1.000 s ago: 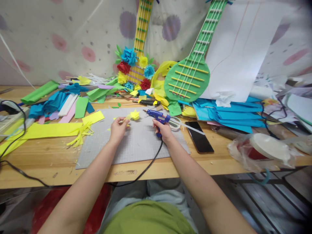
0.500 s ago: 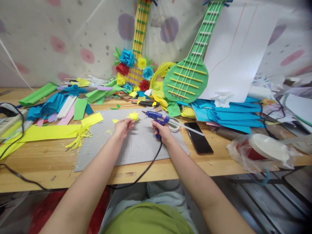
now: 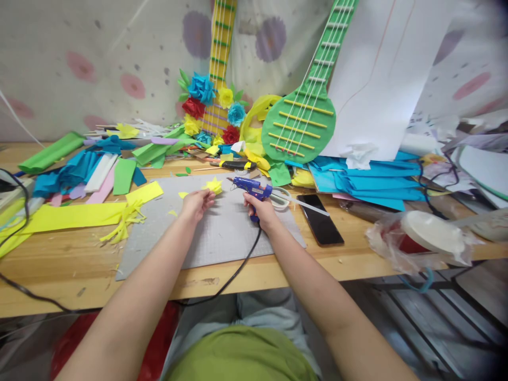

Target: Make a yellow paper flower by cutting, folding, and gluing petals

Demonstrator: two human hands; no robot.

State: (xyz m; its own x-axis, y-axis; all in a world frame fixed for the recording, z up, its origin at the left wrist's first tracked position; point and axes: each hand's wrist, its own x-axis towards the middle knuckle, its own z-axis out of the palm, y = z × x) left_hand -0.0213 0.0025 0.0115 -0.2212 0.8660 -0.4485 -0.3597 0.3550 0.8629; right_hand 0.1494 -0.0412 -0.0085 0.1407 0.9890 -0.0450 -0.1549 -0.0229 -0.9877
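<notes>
Left grip [image 3: 196, 205] pinches yellow flower [image 3: 213, 184]; right grip [image 3: 259, 208] wraps glue gun [image 3: 251, 187]. Nozzle [image 3: 230, 180] near left fingertips [image 3: 208, 196]: a slip might burn them.

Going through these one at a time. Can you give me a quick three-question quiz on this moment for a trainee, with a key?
1. Which hand holds the blue glue gun?

2. True or false: the black phone lies on the wooden table, off the grey mat.

3. What is in the left hand?
A) a strip of green paper
B) a yellow paper flower
C) a pair of scissors

Key:
1. The right hand.
2. True.
3. B.
</notes>
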